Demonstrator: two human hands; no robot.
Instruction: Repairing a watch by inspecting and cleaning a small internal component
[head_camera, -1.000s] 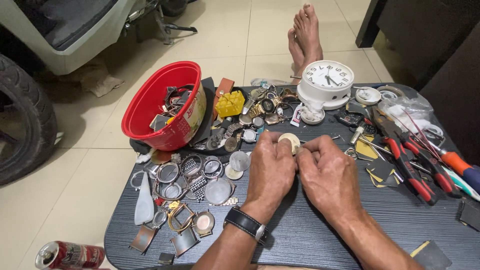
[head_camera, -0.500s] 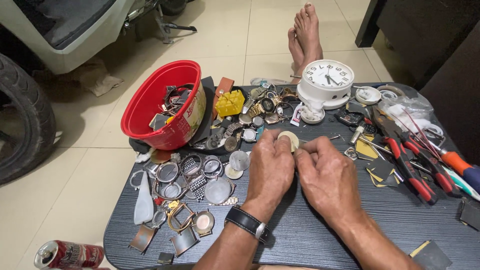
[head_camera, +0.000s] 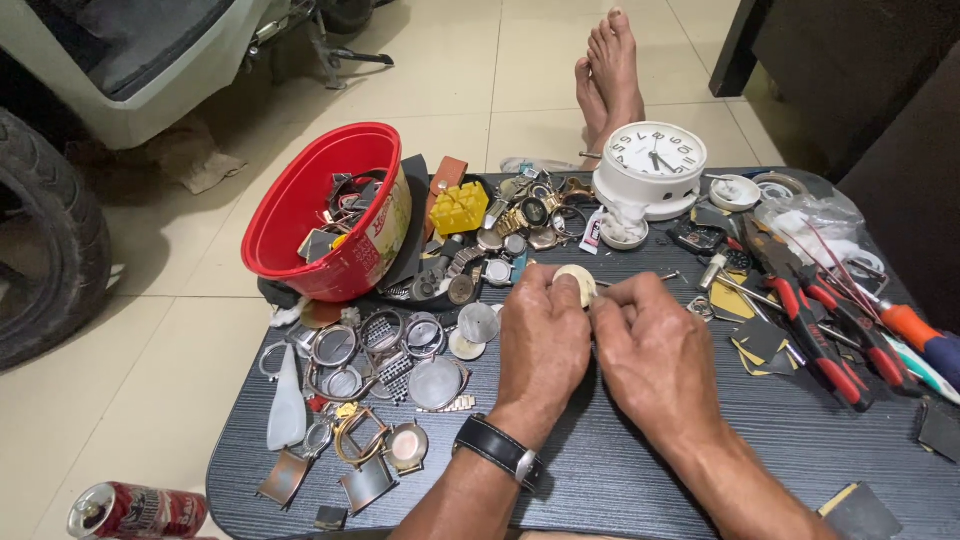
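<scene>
My left hand (head_camera: 545, 340), with a black-strapped wristwatch on the wrist, pinches a small round cream-coloured watch part (head_camera: 577, 281) at the fingertips. My right hand (head_camera: 655, 350) meets it from the right, fingers curled and fingertips pressed against the same part. Both hands hover over the dark wooden table (head_camera: 640, 480), near its middle. What the right fingertips hold, if anything, is hidden.
A tilted red bowl (head_camera: 300, 215) of watch parts sits at the back left, with loose watch cases and crystals (head_camera: 385, 360) below it. A white clock (head_camera: 652, 165), a yellow block (head_camera: 460, 207) and red-handled pliers (head_camera: 815, 330) lie around. A can (head_camera: 135, 510) and a tyre (head_camera: 50, 240) are on the floor.
</scene>
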